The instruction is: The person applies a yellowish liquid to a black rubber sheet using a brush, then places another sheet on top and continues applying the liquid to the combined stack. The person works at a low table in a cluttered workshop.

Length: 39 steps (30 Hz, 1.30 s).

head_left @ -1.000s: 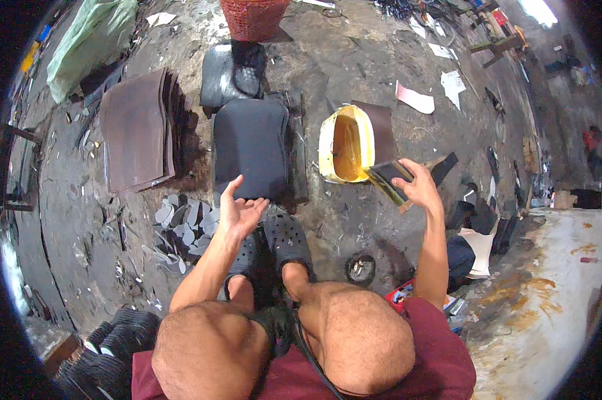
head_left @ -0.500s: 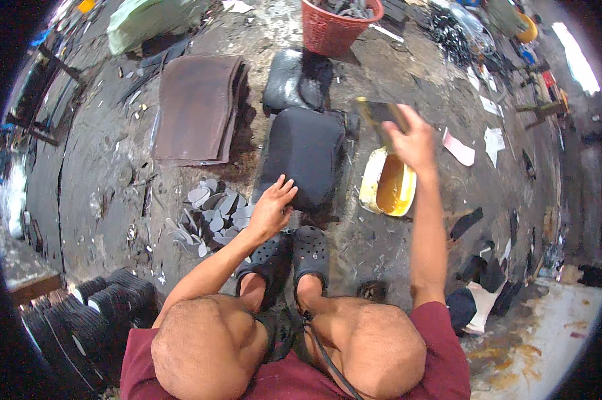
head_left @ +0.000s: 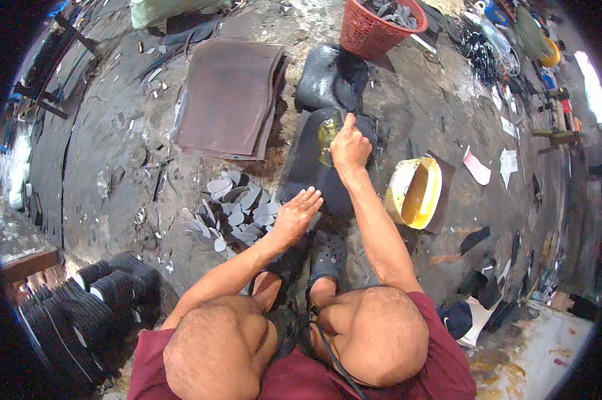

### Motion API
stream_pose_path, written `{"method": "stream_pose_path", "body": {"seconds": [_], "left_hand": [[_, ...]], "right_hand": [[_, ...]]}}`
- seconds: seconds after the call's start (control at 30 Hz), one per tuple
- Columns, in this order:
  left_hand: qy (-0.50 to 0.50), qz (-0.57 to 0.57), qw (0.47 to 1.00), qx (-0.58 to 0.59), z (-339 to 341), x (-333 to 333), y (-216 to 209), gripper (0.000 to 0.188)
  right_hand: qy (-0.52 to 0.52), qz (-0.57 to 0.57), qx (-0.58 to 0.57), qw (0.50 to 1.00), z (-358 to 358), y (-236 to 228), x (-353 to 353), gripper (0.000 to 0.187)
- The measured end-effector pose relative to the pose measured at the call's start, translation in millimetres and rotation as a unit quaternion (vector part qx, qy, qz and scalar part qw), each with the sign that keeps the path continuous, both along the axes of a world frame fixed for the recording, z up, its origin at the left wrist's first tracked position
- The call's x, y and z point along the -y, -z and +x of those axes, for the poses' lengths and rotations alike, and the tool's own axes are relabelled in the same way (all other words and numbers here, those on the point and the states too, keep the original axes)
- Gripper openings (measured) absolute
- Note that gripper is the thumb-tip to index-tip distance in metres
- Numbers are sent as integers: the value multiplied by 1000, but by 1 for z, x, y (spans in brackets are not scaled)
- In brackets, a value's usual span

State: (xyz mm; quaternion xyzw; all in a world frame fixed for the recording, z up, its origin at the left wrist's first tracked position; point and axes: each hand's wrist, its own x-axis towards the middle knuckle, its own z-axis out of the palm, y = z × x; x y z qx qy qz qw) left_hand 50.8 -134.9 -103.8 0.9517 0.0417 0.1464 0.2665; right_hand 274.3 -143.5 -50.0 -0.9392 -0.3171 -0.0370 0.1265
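A black rounded sheet (head_left: 314, 175) lies flat on the floor in front of my shoes. My left hand (head_left: 299, 215) rests on its near edge with the fingers stretched out. Over the far part of the sheet, my right hand (head_left: 351, 148) is closed on a flat glue spreader, mostly hidden by the hand, with the index finger pointing forward. A wet patch of yellowish glue (head_left: 327, 137) shows just left of that hand. To the right stands a white tub (head_left: 401, 183) with amber glue inside and yellow glue on its rim.
Stacked brown sheets (head_left: 227, 100) lie left of the black sheet. Grey oval cut pieces (head_left: 237, 212) are heaped nearer me. Beyond the sheet are a shiny black pad (head_left: 327, 79) and a red basket (head_left: 374, 37) of grey pieces. Black soles (head_left: 91, 310) are stacked at lower left.
My right hand has gone from above the glue tub leftward onto the black sheet, where a glue patch now shows. My left hand stays on the near edge. The whole view has shifted.
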Motion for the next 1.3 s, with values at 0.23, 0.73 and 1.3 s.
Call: {"method": "stream_pose_path", "body": {"seconds": [0.23, 0.73, 1.3], "left_hand": [[64, 60, 996, 31, -5, 4, -2, 48], [86, 45, 995, -37, 26, 2, -8, 54], [220, -66, 973, 14, -21, 68, -5, 48]], "right_hand": [[-174, -40, -43, 983, 53, -23, -39, 38], [-234, -92, -58, 966, 70, -44, -12, 37], [-403, -120, -6, 907, -107, -22, 60, 28]]}}
